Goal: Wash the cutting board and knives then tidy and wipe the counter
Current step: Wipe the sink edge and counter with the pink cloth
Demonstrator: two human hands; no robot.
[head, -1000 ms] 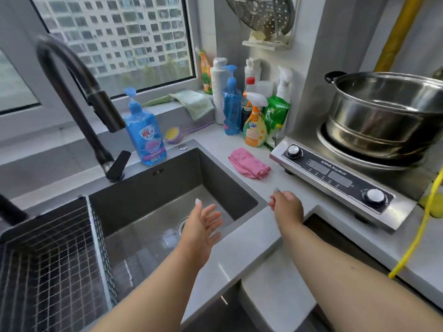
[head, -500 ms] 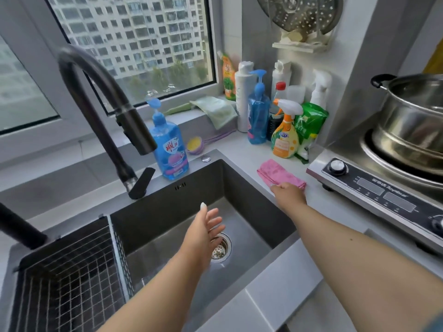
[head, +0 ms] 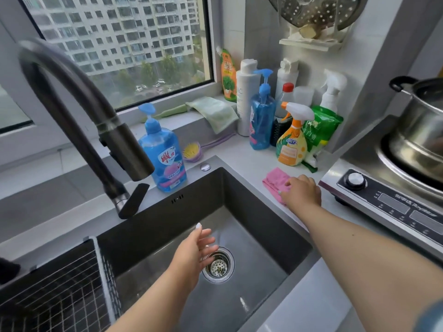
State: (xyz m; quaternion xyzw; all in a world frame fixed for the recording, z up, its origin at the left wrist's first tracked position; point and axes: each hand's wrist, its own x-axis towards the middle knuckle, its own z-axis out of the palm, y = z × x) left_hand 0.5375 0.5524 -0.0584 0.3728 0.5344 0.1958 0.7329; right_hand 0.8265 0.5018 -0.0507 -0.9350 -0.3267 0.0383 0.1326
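R hand [head: 301,192] fingers curl onto crumpled pink cloth [head: 275,180] (on counter [head: 249,159]); L hand [head: 195,252] fingers relaxed, spread.

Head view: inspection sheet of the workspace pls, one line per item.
Surface: grey counter around a dark sink; sink holds only a drain strainer.
Job's things: pink cloth on the counter right of the sink; no board or knives seen.
Clutter: blue soap bottle, orange sprayer, green pouch, scrub brush, more bottles behind.
Grippers: right hand on the cloth, fingers curled; left hand open above the drain.
Cables: nothing seen.
Surroundings: faucet, wire rack, cooktop with pot, window.
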